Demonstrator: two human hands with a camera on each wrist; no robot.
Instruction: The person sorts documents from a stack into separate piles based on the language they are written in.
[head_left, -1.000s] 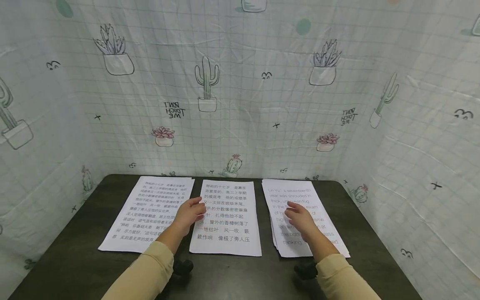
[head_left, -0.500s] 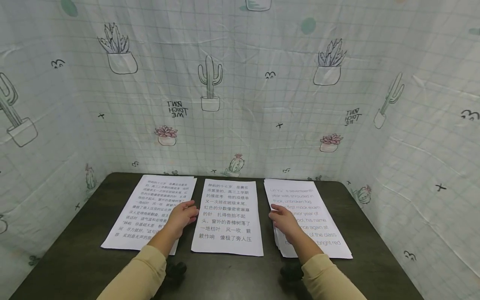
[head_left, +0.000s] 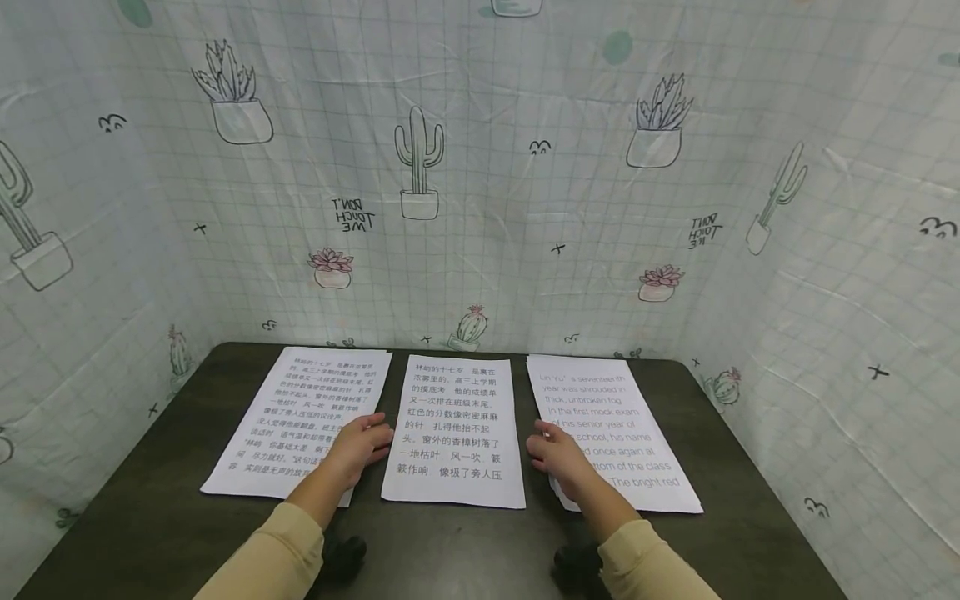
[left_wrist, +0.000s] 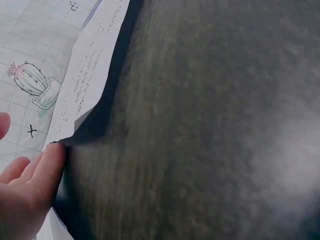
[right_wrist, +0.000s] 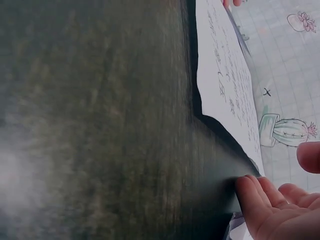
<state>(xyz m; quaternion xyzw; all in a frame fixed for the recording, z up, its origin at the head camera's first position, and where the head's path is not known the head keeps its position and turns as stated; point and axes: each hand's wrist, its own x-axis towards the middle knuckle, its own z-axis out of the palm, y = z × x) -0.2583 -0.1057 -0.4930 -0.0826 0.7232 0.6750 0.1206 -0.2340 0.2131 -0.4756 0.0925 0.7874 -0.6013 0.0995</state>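
Three piles of printed paper lie side by side on the dark table. My left hand [head_left: 351, 454] is over the right side of the left pile [head_left: 277, 433], its fingertips at the left edge of the middle pile [head_left: 453, 433]. In the left wrist view, a fingertip meets that paper edge. My right hand [head_left: 558, 458] overlaps the near left part of the right pile [head_left: 637, 425], its fingertips beside the middle pile's right edge; I cannot tell if they touch it. Both hands have relaxed fingers, thumbs raised, and grip nothing.
A white gridded cloth [head_left: 480, 250] with cactus drawings hangs behind the dark table [head_left: 450, 550] and along both sides. Two dark round shapes [head_left: 345, 558] are partly seen beneath the forearms, near the table's front. The left and right piles have slightly uneven edges.
My right hand has moved left across the right pile toward the middle pile. My left hand has drawn back left off the middle pile to its edge. The paper piles stay put.
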